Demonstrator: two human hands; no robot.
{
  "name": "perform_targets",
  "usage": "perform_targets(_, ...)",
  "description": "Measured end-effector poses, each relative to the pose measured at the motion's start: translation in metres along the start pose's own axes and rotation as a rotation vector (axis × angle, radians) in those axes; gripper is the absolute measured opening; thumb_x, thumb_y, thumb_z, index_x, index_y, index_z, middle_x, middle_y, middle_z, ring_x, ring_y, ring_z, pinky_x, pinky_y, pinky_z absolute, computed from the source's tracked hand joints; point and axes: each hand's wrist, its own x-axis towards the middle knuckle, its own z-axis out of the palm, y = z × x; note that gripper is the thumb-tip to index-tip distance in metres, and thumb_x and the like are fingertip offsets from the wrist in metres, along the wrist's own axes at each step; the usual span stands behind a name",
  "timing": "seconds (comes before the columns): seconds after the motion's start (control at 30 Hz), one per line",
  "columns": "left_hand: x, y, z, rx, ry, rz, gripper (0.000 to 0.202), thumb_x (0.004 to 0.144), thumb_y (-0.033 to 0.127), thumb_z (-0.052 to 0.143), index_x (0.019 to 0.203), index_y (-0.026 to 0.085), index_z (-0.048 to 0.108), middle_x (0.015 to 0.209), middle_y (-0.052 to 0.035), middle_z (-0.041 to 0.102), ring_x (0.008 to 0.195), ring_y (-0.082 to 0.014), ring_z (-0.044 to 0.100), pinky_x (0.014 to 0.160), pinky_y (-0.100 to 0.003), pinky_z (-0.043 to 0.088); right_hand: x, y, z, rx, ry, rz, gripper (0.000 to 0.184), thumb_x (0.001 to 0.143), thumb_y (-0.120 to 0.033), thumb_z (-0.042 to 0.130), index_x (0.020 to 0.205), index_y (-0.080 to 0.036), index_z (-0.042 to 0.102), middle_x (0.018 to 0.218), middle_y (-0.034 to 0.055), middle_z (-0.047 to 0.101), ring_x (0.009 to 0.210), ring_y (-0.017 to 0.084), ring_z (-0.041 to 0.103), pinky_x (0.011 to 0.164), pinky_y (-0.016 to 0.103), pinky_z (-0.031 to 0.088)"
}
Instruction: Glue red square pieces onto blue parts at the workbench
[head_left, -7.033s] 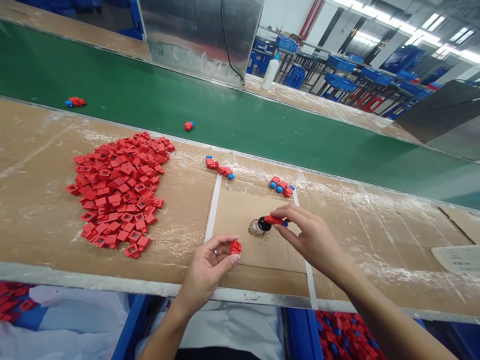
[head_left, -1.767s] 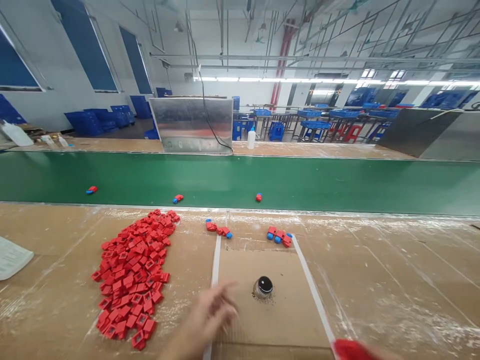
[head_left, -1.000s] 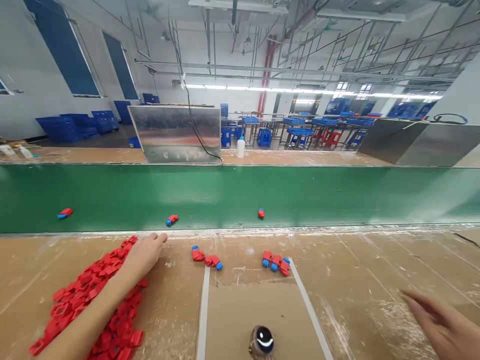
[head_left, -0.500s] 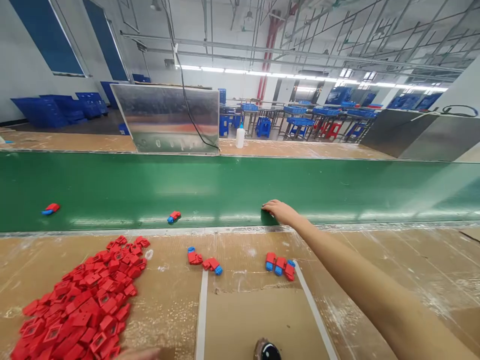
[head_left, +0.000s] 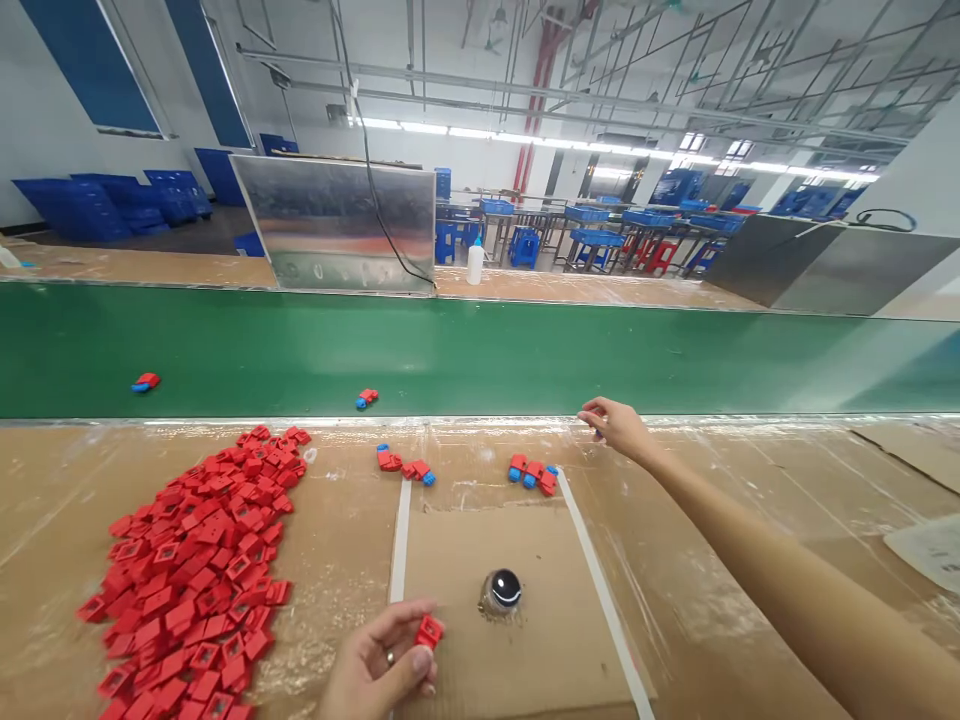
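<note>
Over the cardboard mat (head_left: 457, 550), the left hand (head_left: 375, 670) pinches a red plastic housing (head_left: 429, 632) beside the black-capped fixture (head_left: 501, 592), while the right hand (head_left: 613, 425) curls loosely at the green conveyor belt (head_left: 480, 350).

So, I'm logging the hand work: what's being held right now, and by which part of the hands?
The left hand pinches a red plastic part between thumb and fingertips. The right hand, near the green belt, shows nothing clearly held.

We saw matt red plastic parts (head_left: 187, 570) at left, a smooth green belt (head_left: 480, 350) beyond them, rough brown cardboard (head_left: 562, 640) near, a glossy black dome (head_left: 506, 588) on it, and a shiny sheet-metal panel (head_left: 334, 225) far off.
</note>
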Motion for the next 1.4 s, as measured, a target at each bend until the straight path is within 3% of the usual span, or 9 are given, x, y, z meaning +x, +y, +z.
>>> perform_targets(0.1, -0.001, -0.015, 0.012, -0.023, -0.06, 0.003, 0.049, 0.056, 0.041, 0.088, 0.095, 0.014, 0.075, 0.085, -0.0107, 0.075, 0.064, -0.0164, 0.062, 0.061, -0.029, 0.052, -0.057, -0.002, -0.011, 0.215, -0.091, 0.003, 0.042, 0.096, -0.045, 0.042, 0.108, -0.009, 0.062, 0.086, 0.0088, 0.067, 0.067, 0.015, 0.065, 0.064, 0.03, 0.054)
perform_targets(0.27, -0.001, -0.03, 0.019, 0.019, -0.157, 0.031, 0.046, 0.064, 0.035, 0.085, 0.105, 0.018, 0.072, 0.094, -0.0078, 0.074, 0.084, -0.0175, 0.063, 0.074, -0.025, 0.051, -0.154, -0.02, -0.013, 0.443, -0.247, -0.045, 0.055, 0.089, -0.057, 0.05, 0.125, -0.017, 0.059, 0.103, 0.011, 0.07, 0.088, 0.021, 0.069, 0.084, 0.041, 0.058)
perform_targets(0.37, -0.004, -0.033, 0.02, 0.041, -0.17, 0.095, 0.042, 0.069, 0.032, 0.082, 0.108, 0.02, 0.071, 0.096, -0.0057, 0.072, 0.087, -0.0157, 0.061, 0.078, -0.024, 0.049, -0.194, -0.039, -0.004, 0.584, -0.297, -0.083, 0.057, 0.088, -0.053, 0.057, 0.133, -0.019, 0.052, 0.108, 0.0119, 0.07, 0.099, 0.024, 0.068, 0.092, 0.045, 0.055)
perform_targets(0.43, -0.006, -0.035, 0.02, 0.043, -0.178, 0.117, 0.04, 0.07, 0.03, 0.081, 0.108, 0.02, 0.07, 0.095, -0.0052, 0.071, 0.086, -0.015, 0.06, 0.077, -0.024, 0.048, -0.21, -0.054, 0.005, 0.566, -0.254, -0.145, 0.049, 0.088, -0.048, 0.06, 0.127, -0.019, 0.056, 0.108, 0.0117, 0.071, 0.1, 0.024, 0.068, 0.092, 0.045, 0.055)
perform_targets(0.57, -0.009, -0.04, 0.021, 0.017, -0.195, 0.123, 0.039, 0.072, 0.03, 0.08, 0.108, 0.02, 0.068, 0.095, -0.0042, 0.069, 0.086, -0.0141, 0.06, 0.076, -0.024, 0.048, -0.221, -0.081, 0.021, 0.324, -0.109, -0.417, 0.024, 0.092, -0.038, 0.058, 0.109, -0.023, 0.065, 0.105, 0.0071, 0.07, 0.093, 0.02, 0.066, 0.081, 0.037, 0.055)
perform_targets(0.67, -0.012, -0.042, 0.02, 0.022, -0.195, 0.12, 0.038, 0.074, 0.03, 0.078, 0.108, 0.019, 0.067, 0.095, -0.0035, 0.068, 0.085, -0.0131, 0.059, 0.077, -0.024, 0.048, -0.22, -0.095, 0.026, 0.236, -0.077, -0.543, 0.018, 0.095, -0.031, 0.055, 0.109, -0.023, 0.064, 0.104, 0.0053, 0.069, 0.091, 0.018, 0.065, 0.079, 0.032, 0.053)
perform_targets(1.03, -0.026, -0.04, 0.023, 0.044, -0.208, 0.09, 0.036, 0.077, 0.032, 0.075, 0.108, 0.018, 0.063, 0.088, -0.0012, 0.063, 0.078, -0.0117, 0.057, 0.074, -0.025, 0.047, -0.218, -0.102, 0.034, 0.03, -0.04, -0.665, 0.018, 0.096, -0.026, 0.054, 0.113, -0.023, 0.061, 0.106, 0.0035, 0.069, 0.095, 0.016, 0.066, 0.08, 0.028, 0.053)
perform_targets(1.4, -0.028, -0.037, 0.024, 0.055, -0.22, 0.067, 0.033, 0.078, 0.03, 0.073, 0.108, 0.018, 0.063, 0.086, -0.0004, 0.062, 0.079, -0.0119, 0.056, 0.075, -0.025, 0.046, -0.221, -0.105, 0.039, -0.071, -0.016, -0.73, 0.017, 0.096, -0.025, 0.053, 0.111, -0.021, 0.059, 0.102, 0.0032, 0.069, 0.088, 0.016, 0.067, 0.071, 0.026, 0.053)
